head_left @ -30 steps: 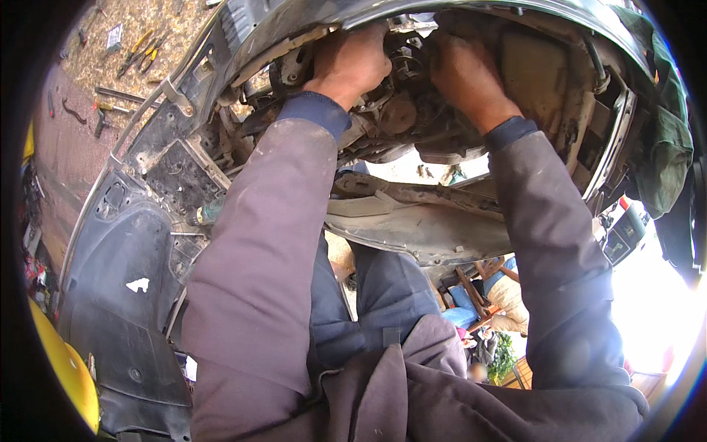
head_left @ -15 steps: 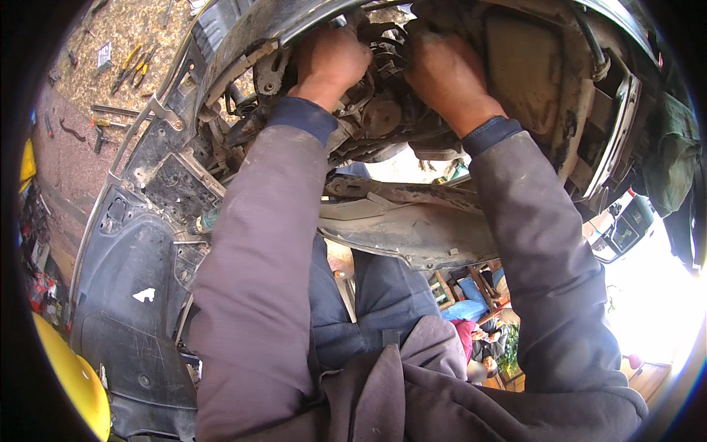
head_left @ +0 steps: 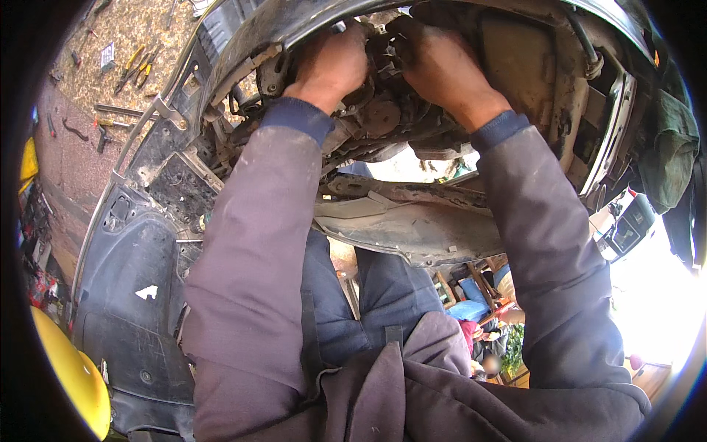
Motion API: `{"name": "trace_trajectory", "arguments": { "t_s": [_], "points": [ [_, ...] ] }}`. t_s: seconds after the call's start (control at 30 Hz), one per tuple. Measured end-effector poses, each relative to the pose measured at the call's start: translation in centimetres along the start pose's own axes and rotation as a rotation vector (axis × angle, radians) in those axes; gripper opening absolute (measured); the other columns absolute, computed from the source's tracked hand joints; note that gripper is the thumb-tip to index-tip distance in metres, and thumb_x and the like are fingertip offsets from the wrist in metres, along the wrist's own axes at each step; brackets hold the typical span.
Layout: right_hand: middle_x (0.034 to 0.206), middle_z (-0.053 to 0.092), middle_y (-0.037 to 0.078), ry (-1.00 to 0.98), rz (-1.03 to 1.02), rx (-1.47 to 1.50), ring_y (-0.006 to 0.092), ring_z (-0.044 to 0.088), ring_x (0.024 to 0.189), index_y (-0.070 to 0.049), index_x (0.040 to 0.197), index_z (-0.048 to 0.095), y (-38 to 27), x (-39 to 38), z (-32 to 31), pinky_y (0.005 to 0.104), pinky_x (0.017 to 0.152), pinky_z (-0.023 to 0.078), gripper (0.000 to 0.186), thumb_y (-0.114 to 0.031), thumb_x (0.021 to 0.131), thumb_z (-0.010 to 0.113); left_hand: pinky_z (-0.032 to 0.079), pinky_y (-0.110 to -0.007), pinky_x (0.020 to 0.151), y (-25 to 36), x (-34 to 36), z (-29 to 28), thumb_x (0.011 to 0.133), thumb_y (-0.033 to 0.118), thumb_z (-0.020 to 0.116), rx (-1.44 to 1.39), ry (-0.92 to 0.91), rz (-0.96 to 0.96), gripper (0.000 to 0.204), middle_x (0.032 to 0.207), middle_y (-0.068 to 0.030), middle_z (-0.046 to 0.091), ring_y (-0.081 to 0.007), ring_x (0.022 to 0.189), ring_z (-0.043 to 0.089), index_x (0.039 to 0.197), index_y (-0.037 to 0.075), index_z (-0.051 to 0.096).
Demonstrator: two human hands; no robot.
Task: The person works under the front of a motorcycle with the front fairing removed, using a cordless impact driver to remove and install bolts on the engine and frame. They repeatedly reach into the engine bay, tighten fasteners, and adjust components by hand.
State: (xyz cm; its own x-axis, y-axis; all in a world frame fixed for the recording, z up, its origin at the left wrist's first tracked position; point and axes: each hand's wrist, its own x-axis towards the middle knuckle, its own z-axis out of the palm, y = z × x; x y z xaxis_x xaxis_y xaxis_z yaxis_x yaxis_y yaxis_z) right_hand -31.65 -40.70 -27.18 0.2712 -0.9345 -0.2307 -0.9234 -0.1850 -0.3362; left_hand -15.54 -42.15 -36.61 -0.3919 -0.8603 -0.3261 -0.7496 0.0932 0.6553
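Both my arms reach up into the greasy, dusty underside of a vehicle. My left hand [head_left: 333,65] is closed among the parts; its fingertips are hidden, and a small shiny metal piece [head_left: 339,27] shows beside its knuckles. Across a narrow gap, my right hand [head_left: 442,68] curls its blackened fingers inward at the same height. What either hand grips is too hidden to name. Just below them sits a round, dirty pulley-like part [head_left: 381,116]. To the right of my right hand is a large brownish flat-sided housing [head_left: 519,62].
A pale curved metal panel [head_left: 412,228] crosses below the hands. A black plastic panel [head_left: 125,302] fills the left. Pliers [head_left: 140,70] and other tools lie on the ground at upper left. A yellow rounded object [head_left: 70,372] is at lower left. Another person [head_left: 486,346] shows at lower right.
My right hand has shifted slightly left, toward my left hand, with its fingers more in sight. The right forearm has swung a little outward. My left hand stays nearly in place.
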Motion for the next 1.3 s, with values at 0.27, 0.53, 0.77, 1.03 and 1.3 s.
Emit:
{"name": "trace_trajectory", "arguments": {
  "t_s": [0.27, 0.53, 0.77, 1.03, 1.3],
  "points": [
    [0.098, 0.07, 0.021, -0.218, 0.048, -0.032, 0.0407, 0.066, 0.09, -0.009, 0.113, 0.067, 0.2, 0.2, 2.0, 0.0482, 0.077, 0.053, 0.031, -0.006, 0.083, 0.06, 0.052, -0.044, 0.09, 0.4, 0.3, -1.0, 0.082, 0.01, 0.059, -0.044, -0.183, 0.021, 0.036, 0.109, -0.0236, 0.068, -0.0399, 0.103, 0.065, 0.117, 0.007, 0.068],
    [0.105, 0.068, 0.024, -0.076, 0.271, 0.322, 0.0417, 0.065, 0.1, -0.005, 0.117, 0.066, -0.2, -2.8, 0.1, 0.0419, 0.084, 0.052, 0.028, -0.013, 0.091, 0.058, 0.05, -0.045, 0.094, 1.5, -0.9, -1.1, 0.082, 0.018, 0.063, -0.31, -0.049, 0.155, 0.046, 0.117, -0.0231, 0.066, -0.0393, 0.109, 0.062, 0.125, 0.003, 0.062],
    [0.113, 0.064, 0.03, -0.157, 0.594, 0.409, 0.0465, 0.059, 0.111, 0.002, 0.113, 0.064, -1.2, -5.6, -1.5, 0.046, 0.095, 0.048, 0.034, -0.019, 0.086, 0.058, 0.051, -0.044, 0.094, 4.0, 2.2, -1.9, 0.077, 0.011, 0.059, 0.099, -0.456, 0.299, 0.05, 0.117, -0.0215, 0.066, -0.0377, 0.109, 0.063, 0.126, 0.007, 0.062],
    [0.103, 0.071, 0.018, 0.162, 0.642, 0.662, 0.0247, 0.064, 0.089, 0.005, 0.109, 0.066, -3.4, -5.8, -0.5, 0.035, 0.085, 0.048, 0.037, -0.029, 0.094, 0.064, 0.048, -0.042, 0.095, 3.2, 4.0, -1.9, 0.081, 0.014, 0.058, 0.076, -0.579, 0.344, 0.048, 0.116, -0.0217, 0.067, -0.0349, 0.11, 0.063, 0.127, 0.003, 0.061],
    [0.085, 0.072, 0.015, 0.266, 0.483, 0.804, 0.0238, 0.066, 0.076, 0.002, 0.094, 0.069, -3.8, -5.8, 2.4, 0.0326, 0.072, 0.051, 0.015, -0.01, 0.086, 0.072, 0.047, -0.039, 0.09, 2.2, 5.9, -2.6, 0.09, 0.026, 0.05, 0.015, -0.74, 0.513, 0.034, 0.109, -0.0174, 0.069, -0.026, 0.096, 0.062, 0.106, 0.001, 0.066]
  ]
}}
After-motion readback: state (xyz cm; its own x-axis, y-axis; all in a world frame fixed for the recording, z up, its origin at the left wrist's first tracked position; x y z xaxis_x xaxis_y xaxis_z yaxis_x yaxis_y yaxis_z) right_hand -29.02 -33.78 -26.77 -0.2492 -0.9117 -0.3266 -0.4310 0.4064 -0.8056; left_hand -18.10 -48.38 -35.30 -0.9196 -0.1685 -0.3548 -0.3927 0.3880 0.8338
